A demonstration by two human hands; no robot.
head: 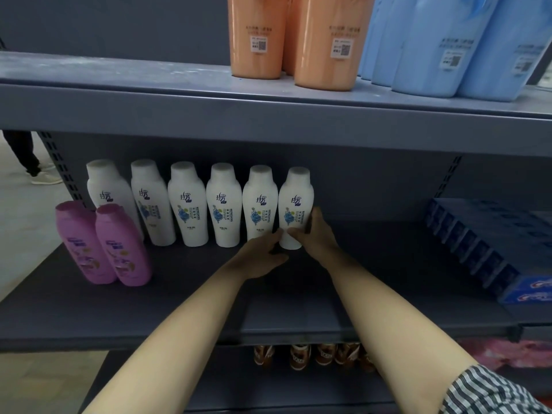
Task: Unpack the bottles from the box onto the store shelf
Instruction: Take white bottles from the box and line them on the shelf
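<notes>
Step in hand: placing. The sixth white bottle [295,204] stands upright at centre frame, at the right end of the row of white bottles [187,204] on the middle shelf [209,294], just beside its neighbour and with its label facing out.

Right hand [313,234] grips it: the fingers wrap the right side and the thumb sits on the lower front. Left hand [263,255] is at the base, thumb tip touching the lower left of the bottle. Can't tell whether its other fingers pinch or just rest in front.

The bottle looks seated, so this is likely a final squaring-up. The next move calls for letting go without tipping it, pulling both hands back, then fetching another bottle. Free shelf space to the right of the row looks like the next slot.

Containers:
- The box is not in view, so its contents are unknown.
- The middle shelf also holds two pink bottles [119,243] at left front and blue cartons [484,243] stacked at the right edge.
- The upper shelf [119,73] holds orange bottles [325,40] and light blue bottles [433,40] at upper right.
- The lower shelf shows brown packs [298,355], too dim to identify.
</notes>
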